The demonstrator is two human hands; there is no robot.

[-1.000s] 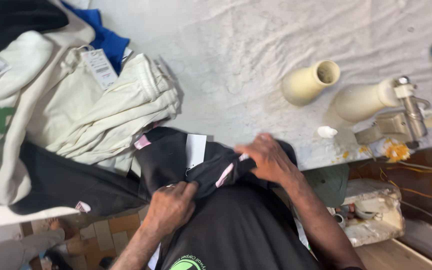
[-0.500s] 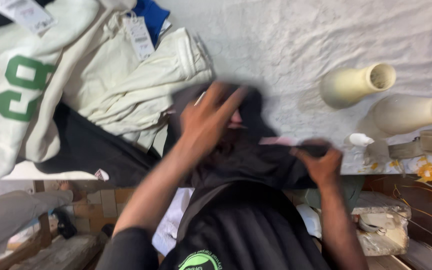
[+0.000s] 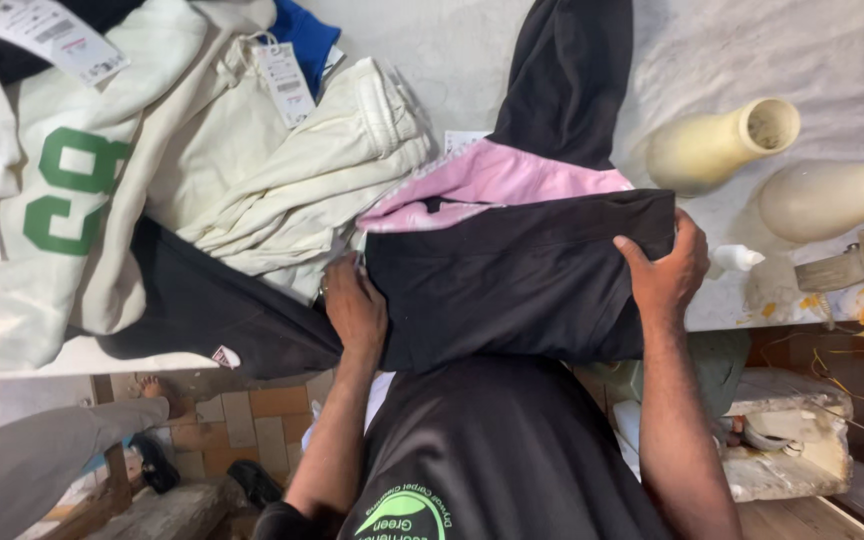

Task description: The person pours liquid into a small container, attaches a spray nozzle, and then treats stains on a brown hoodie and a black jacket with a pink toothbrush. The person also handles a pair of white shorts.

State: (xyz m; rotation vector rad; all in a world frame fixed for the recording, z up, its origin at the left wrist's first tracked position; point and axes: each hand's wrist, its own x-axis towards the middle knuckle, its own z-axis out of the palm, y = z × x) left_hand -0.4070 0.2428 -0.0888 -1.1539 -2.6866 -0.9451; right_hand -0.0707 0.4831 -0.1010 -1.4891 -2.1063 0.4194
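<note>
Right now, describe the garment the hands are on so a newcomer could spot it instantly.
On the white table, look at the near edge, right of the heap of cream clothes. The black garment lies there, the left hand on its left edge and the right hand gripping its right end. Unlike the other dark clothes, it has a pink panel.

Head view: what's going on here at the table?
A person holds a black garment with a pink panel stretched between both hands at the edge of a white-covered table. The left hand grips its left edge and the right hand its right corner. Cream clothes with tags are piled to the left, beside a top with green numerals. Two cream cones lie to the right.
</note>
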